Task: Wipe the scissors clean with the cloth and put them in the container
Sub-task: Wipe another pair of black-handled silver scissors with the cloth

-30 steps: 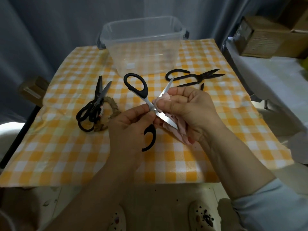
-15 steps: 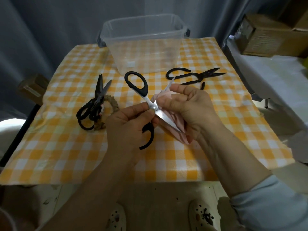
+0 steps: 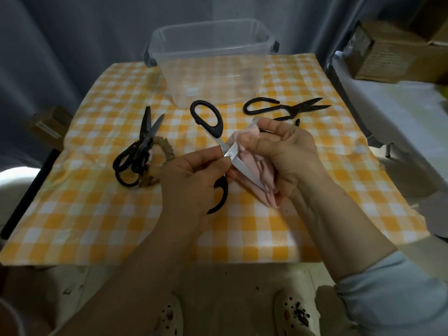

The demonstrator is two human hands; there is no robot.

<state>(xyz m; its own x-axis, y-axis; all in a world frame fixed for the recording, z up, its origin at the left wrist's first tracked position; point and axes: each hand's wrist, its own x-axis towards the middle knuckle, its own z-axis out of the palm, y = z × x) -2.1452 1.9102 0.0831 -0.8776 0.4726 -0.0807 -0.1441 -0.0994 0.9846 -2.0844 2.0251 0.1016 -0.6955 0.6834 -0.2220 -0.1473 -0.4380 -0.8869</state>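
We hold the black-handled scissors (image 3: 212, 127) above the middle of the table, blades spread in an X. They are not in the container.

1. Left hand (image 3: 191, 173): thumb and fingers pinch the scissors at the pivot screw. The lower handle loop juts out below the palm.
2. Right hand (image 3: 288, 151): fingers curl around the pink cloth (image 3: 257, 166), which is bunched over the blades. One bare blade runs down and to the right across the cloth. The other is mostly hidden in the folds.

The clear plastic container (image 3: 213, 24) stands open at the far edge of the table, beyond the hands. A small white sticker (image 3: 192, 91) on its front wall is too blurred for us to read.

On the yellow-and-white check tablecloth (image 3: 97, 214), black kitchen scissors (image 3: 140, 151) lie to the left on a woven ring (image 3: 167, 146). Black iron shears (image 3: 286, 107) lie to the right, just beyond the right hand. A bare strip of tablecloth runs between the hands and the near table edge.

Cardboard boxes (image 3: 388, 54) stand on a white surface to the right.
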